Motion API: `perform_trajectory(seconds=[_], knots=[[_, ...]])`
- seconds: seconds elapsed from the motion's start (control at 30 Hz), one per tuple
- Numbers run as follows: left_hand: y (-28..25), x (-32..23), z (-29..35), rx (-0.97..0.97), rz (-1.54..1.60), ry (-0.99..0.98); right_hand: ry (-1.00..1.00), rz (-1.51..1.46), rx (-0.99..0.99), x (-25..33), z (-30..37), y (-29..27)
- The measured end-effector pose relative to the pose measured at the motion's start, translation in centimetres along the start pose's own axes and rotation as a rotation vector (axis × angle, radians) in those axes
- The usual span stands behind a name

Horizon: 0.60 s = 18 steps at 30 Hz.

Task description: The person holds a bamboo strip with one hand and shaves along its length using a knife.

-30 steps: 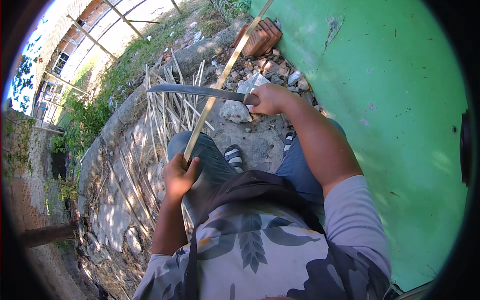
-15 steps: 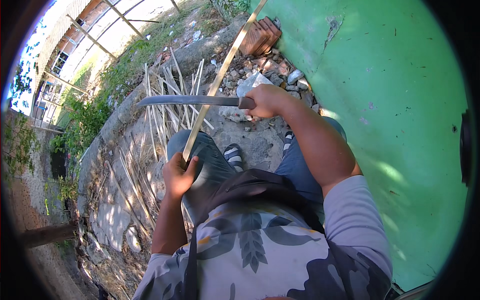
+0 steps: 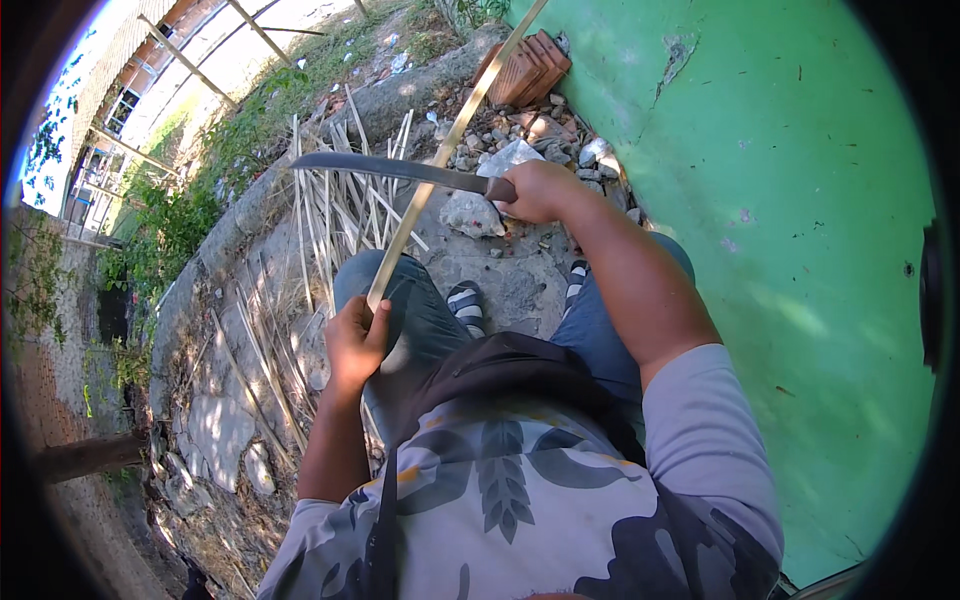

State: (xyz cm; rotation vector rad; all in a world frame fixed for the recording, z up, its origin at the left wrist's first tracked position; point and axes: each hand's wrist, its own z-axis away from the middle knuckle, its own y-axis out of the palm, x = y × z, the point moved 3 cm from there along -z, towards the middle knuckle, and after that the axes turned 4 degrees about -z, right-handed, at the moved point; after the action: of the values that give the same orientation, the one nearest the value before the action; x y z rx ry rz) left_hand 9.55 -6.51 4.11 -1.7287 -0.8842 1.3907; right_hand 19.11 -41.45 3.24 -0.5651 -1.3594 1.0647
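Note:
My left hand (image 3: 357, 342) is closed round the near end of a long, pale wooden strip (image 3: 437, 172), just above my left knee. From there the strip slants up and away to the right, past the top of the view. My right hand (image 3: 537, 191) grips the dark handle of a machete (image 3: 395, 169). Its long grey blade points left and crosses over the strip, tip a little raised. Whether the edge touches the strip I cannot tell.
Many split strips (image 3: 335, 215) lie in a heap on the ground at the left. Stones (image 3: 472, 215) and stacked orange bricks (image 3: 530, 70) lie ahead, beside a green wall (image 3: 800, 250) on the right. Shrubs (image 3: 165, 235) grow at the far left.
The machete's tip has swung upward and away, tilting the blade, and its handle has shifted slightly right. The strip has moved a little to the right at its far end.

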Motion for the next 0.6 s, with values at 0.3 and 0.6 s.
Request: perform_trajectory(seconds=[0.3, 0.6], knots=[[-0.1, -0.2, -0.4, 0.021, -0.007, 0.011, -0.129, 0.071, 0.099, 3.5, 0.7, 1.1], [0.2, -0.3, -0.8, 0.062, -0.005, 0.008, 0.071, -0.122, -0.121, -2.2, -0.1, -0.2]])
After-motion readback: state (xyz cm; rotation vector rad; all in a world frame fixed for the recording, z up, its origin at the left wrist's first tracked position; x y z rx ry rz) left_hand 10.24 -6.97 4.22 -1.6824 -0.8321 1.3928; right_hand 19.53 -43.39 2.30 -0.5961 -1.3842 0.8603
